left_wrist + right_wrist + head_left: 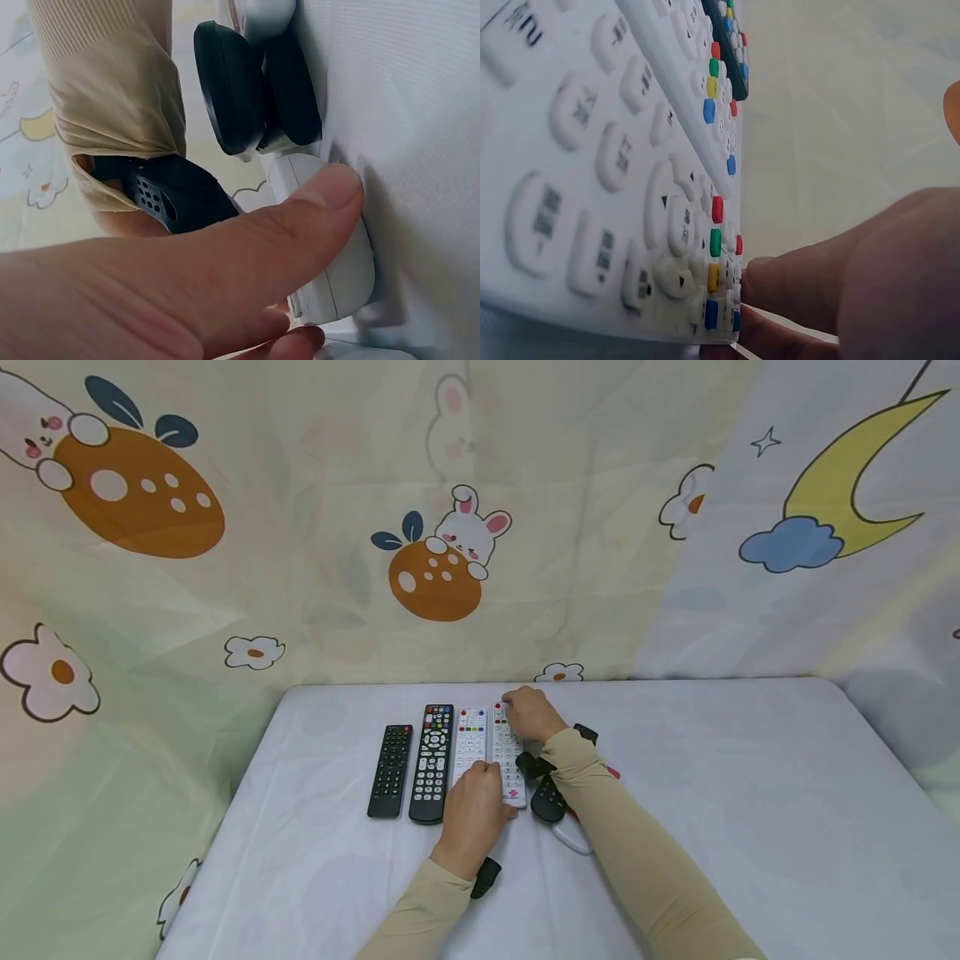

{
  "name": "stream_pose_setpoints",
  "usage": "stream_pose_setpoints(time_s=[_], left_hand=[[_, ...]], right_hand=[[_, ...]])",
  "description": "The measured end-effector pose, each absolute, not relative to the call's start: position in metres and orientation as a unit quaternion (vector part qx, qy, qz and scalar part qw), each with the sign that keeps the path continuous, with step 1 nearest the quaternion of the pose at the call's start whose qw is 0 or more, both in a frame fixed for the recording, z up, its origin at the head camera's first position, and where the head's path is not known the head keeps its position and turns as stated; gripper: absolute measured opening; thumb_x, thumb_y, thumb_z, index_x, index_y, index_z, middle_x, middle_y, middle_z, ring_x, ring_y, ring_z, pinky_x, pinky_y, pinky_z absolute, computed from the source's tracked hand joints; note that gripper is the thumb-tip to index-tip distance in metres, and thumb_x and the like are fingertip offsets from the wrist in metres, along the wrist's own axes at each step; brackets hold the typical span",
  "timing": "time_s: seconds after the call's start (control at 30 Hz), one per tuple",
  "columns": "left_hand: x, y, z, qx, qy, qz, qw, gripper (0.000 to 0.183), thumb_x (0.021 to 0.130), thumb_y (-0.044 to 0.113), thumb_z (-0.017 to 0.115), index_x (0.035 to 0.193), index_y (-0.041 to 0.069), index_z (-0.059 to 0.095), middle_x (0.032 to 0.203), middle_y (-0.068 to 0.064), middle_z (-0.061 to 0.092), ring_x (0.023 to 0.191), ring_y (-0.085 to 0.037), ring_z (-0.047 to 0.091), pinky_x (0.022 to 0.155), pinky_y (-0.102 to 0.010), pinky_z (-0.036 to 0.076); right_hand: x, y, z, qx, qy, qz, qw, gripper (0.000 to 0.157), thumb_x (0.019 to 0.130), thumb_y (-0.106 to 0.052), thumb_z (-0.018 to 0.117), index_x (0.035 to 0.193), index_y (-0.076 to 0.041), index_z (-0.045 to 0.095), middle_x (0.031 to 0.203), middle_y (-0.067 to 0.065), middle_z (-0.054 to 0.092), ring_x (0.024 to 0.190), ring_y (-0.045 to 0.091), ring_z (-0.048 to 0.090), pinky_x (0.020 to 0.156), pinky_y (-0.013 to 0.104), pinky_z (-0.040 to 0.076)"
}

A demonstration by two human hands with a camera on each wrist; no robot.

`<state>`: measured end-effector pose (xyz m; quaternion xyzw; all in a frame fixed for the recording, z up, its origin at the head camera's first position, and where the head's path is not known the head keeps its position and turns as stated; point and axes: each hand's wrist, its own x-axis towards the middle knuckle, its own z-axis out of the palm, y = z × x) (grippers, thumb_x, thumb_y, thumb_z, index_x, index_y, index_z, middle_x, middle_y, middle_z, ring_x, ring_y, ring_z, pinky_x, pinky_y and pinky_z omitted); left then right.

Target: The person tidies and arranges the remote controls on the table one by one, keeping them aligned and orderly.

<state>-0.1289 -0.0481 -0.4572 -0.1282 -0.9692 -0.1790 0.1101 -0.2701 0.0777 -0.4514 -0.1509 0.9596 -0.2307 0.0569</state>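
Two white remote controls lie side by side on the table. My right hand (pixel 534 714) holds the far end of the right-hand white remote (pixel 512 768), its thumb and fingers at the end's edge in the right wrist view. At that remote's near end is my left hand (pixel 474 814); its thumb (pixel 330 191) presses the white end face in the left wrist view, the other fingers curled along the side. Part of the left-hand white remote (pixel 470 743) is hidden behind my left hand.
Left of the white pair lie a long black remote (pixel 431 777) and a smaller black remote (pixel 390 772). Under my right forearm is a pile with another black remote (pixel 549 802), a white rounded end (pixel 573 843) and a red bit (pixel 613 772). A patterned cloth (pixel 337 610) hangs behind.
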Motion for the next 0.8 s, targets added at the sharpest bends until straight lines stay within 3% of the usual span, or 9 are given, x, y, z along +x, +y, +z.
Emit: stream_pose_setpoints(time_s=[0.37, 0.8], left_hand=[[-0.128, -0.049, -0.455, -0.132, -0.968, -0.186, 0.106, 0.066, 0.056, 0.018, 0.100, 0.111, -0.003, 0.071, 0.098, -0.014, 0.068, 0.081, -0.025, 0.067, 0.067, -0.037, 0.056], [-0.128, -0.052, -0.447, -0.150, -0.961, -0.215, 0.085, 0.071, 0.055, 0.022, 0.101, 0.117, 0.001, 0.072, 0.102, -0.011, 0.068, 0.084, -0.022, 0.066, 0.068, -0.036, 0.056]], right_hand=[[-0.266, 0.085, -0.446, -0.152, 0.949, -0.266, 0.071, 0.041, 0.102, -0.010, 0.046, 0.138, 0.006, 0.056, 0.140, 0.023, 0.056, 0.135, 0.040, 0.047, 0.112, 0.050, 0.036], [-0.255, 0.098, -0.426, -0.150, 0.942, -0.296, 0.042, 0.040, 0.103, -0.011, 0.050, 0.138, 0.005, 0.056, 0.141, 0.024, 0.054, 0.136, 0.040, 0.045, 0.112, 0.052, 0.035]])
